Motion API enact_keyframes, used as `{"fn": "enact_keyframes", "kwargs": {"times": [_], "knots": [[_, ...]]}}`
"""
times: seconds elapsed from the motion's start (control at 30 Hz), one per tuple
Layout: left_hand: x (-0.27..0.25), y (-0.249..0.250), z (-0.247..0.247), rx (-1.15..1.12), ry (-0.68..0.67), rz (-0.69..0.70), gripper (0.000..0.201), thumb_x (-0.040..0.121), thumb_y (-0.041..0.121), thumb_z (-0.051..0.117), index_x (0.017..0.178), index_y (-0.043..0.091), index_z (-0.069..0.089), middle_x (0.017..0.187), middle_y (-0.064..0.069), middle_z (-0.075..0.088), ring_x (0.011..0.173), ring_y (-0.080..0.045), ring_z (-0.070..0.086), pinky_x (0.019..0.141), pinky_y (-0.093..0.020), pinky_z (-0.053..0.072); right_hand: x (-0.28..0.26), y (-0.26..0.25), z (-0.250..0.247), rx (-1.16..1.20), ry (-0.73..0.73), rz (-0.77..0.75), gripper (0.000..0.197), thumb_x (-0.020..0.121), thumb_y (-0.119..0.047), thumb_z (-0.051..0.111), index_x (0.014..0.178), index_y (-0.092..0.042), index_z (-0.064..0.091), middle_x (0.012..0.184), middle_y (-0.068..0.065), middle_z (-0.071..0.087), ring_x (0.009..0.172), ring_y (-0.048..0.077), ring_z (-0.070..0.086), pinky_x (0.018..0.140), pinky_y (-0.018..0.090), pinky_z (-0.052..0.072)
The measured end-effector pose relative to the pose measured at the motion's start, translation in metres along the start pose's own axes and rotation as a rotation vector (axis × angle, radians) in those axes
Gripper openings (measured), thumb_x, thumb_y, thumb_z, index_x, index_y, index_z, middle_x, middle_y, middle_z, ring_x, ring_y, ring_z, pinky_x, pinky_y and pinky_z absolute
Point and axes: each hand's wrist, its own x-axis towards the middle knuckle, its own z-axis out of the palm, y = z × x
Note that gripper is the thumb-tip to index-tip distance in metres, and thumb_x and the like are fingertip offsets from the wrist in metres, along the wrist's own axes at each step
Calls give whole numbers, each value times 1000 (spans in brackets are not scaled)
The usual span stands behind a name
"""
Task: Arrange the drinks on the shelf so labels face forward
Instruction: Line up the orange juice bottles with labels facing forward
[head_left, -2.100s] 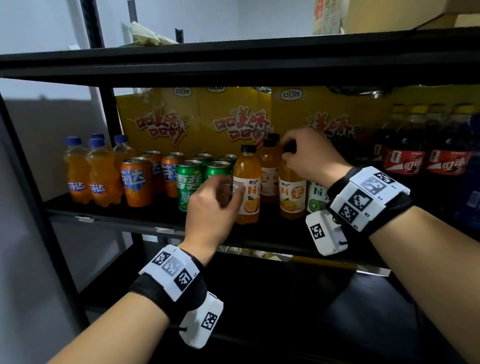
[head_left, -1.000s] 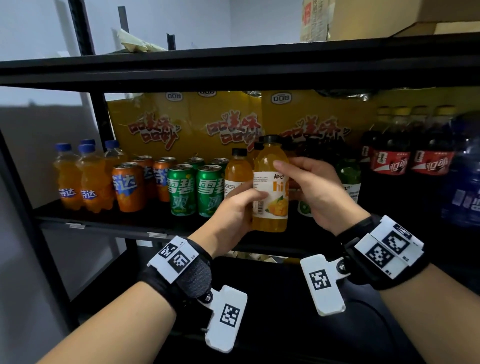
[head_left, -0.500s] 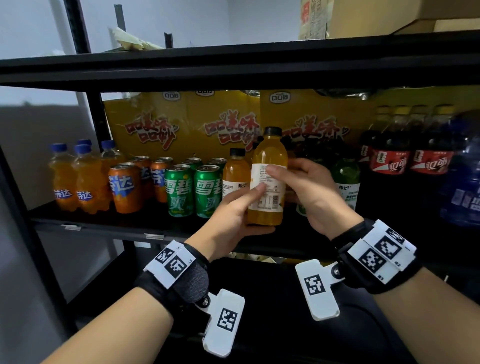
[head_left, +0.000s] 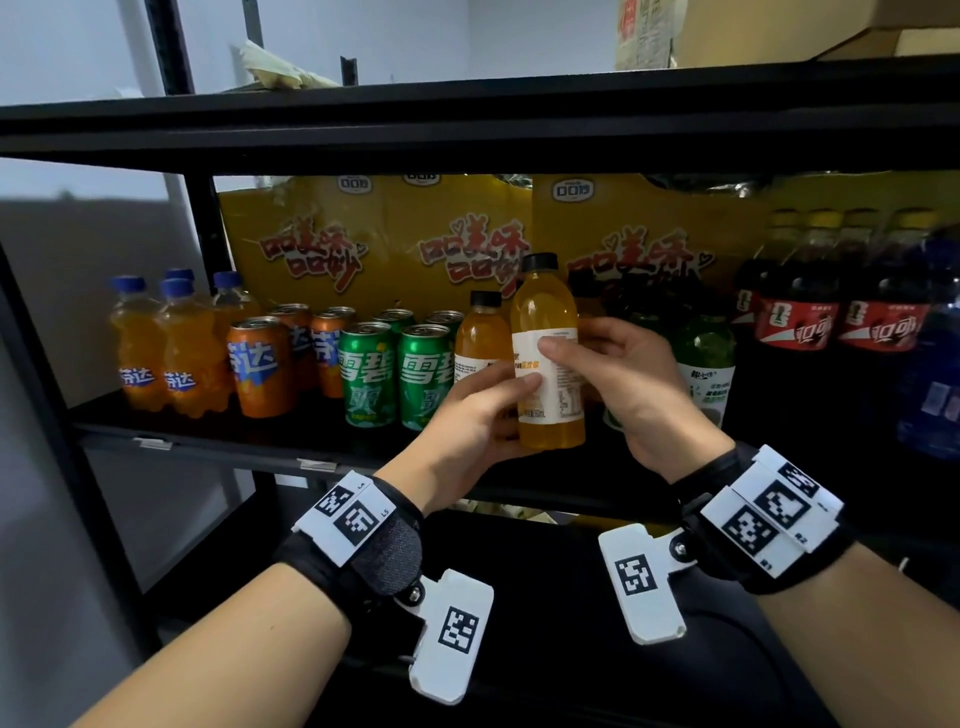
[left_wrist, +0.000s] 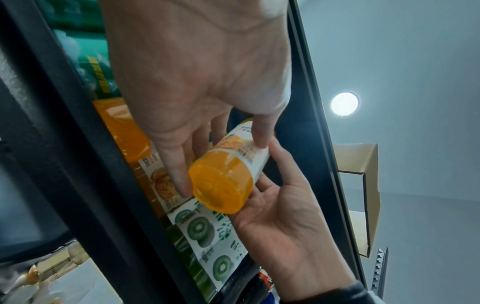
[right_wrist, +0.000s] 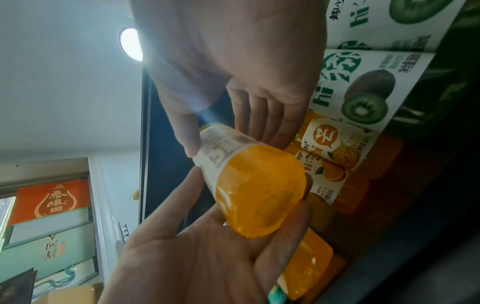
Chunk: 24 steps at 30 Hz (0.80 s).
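Note:
An orange juice bottle with a black cap and a white label is held upright in the air, just in front of the middle shelf. My left hand grips its lower part, thumb on the front. My right hand holds it from the right, thumb on the label. Fine print on the label faces me. In the left wrist view the bottle's base sits free between the left hand's fingers and the right hand. The right wrist view shows the same bottle between both hands.
On the shelf stand Fanta bottles, Fanta cans, green Sprite cans, another orange juice bottle, a green kiwi bottle and cola bottles. Yellow cartons fill the back. The upper shelf hangs close overhead.
The bottle was lifted off the shelf into both hands and has been turned about its axis: the fruit picture has gone round and fine print now faces me.

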Motion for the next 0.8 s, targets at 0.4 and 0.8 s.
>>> {"fn": "enact_keyframes", "kwargs": {"times": [0.4, 0.8], "knots": [[7, -6, 2, 58, -48, 11, 34, 101, 18, 58, 133, 25, 66, 129, -12, 70, 119, -35, 67, 101, -55, 55, -6, 8, -8, 1, 53, -19, 34, 75, -34, 89, 103, -20, 77, 96, -6, 81, 88, 8, 77, 69, 20, 59], [10, -13, 6, 141, -26, 31, 30, 97, 26, 69, 126, 29, 68, 120, -2, 75, 113, -23, 72, 92, -40, 60, -3, 10, -15, 13, -10, 30, 33, 76, -25, 89, 106, -20, 77, 99, -1, 81, 91, 16, 78, 68, 23, 60]]}}
